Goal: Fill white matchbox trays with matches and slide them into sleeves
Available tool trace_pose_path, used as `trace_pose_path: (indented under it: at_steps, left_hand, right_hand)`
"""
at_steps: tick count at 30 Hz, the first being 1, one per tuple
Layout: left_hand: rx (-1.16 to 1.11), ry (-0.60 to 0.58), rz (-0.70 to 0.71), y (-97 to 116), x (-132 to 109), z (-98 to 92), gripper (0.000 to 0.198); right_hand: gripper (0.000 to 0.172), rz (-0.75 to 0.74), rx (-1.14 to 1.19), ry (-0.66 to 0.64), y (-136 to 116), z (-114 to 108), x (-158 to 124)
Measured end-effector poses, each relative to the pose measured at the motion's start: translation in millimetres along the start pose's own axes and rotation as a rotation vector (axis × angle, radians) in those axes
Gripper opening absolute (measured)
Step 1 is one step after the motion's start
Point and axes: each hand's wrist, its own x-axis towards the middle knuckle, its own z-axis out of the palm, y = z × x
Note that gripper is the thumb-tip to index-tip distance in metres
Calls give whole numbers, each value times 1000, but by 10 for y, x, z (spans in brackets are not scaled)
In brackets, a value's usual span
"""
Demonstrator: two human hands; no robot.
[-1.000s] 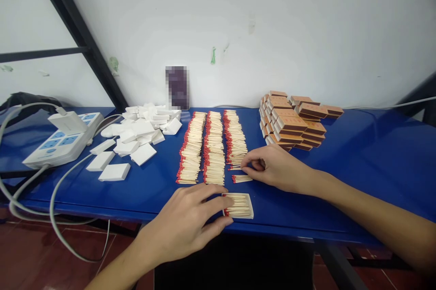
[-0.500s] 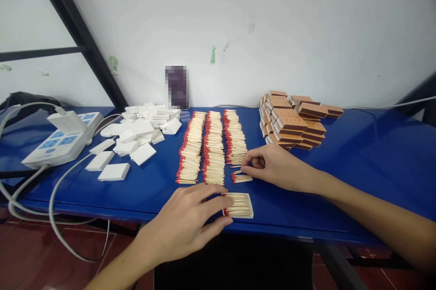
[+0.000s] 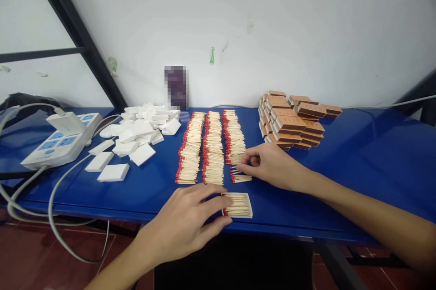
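Observation:
Near the table's front edge, my left hand (image 3: 190,217) grips the left end of a white matchbox tray (image 3: 250,210), thumb on the near side and fingers on the far side. Red-headed matches (image 3: 240,208) lie side by side in the tray. Behind it, my right hand (image 3: 272,165) pinches thumb and forefinger together on matches at the near end of the right-hand match row (image 3: 234,138); how many are between the fingertips is hidden. A few matches (image 3: 242,179) lie just in front of those fingertips. Two more match rows stretch back to the left, the middle one (image 3: 214,149) and the left one (image 3: 190,149).
White empty-looking trays (image 3: 139,131) lie heaped at the left. Orange-brown matchbox sleeves (image 3: 289,122) are stacked at the back right. A power strip (image 3: 57,147) with a charger (image 3: 66,123) and loose cables occupies the left end. A blurred dark panel (image 3: 177,88) leans on the wall.
My right hand has shifted slightly left, its pinch still at the near end of the right-hand row. The left hand and the tray look unmoved.

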Motion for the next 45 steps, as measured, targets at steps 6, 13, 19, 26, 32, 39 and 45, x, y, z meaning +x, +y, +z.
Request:
trace_pose_path:
  at_steps: [6, 13, 19, 26, 32, 39, 45]
  left_hand:
    - [-1, -10, -3, -6, -5, -2, 25]
    - [6, 1, 1, -2, 14, -3, 25]
    - [0, -5, -3, -1, 6, -7, 25]
    - [1, -2, 0, 5, 4, -15, 25]
    - [-5, -8, -3, 0, 6, -11, 24]
    - [-7, -13, -4, 0, 1, -4, 25]
    - [-6, -16, -9, -10, -13, -3, 25]
  right_hand:
    - [27, -71, 27, -33, -6, -11, -18]
    - [27, -122, 21, 4, 53, -22, -43]
    - [22, -164, -42, 63, 85, 16, -6]
    - [20, -170, -50, 77, 99, 28, 4]
    - [23, -162, -37, 41, 93, 34, 3]
    - [22, -130, 45, -26, 68, 13, -31]
    - [27, -167, 37, -58, 13, -36, -51]
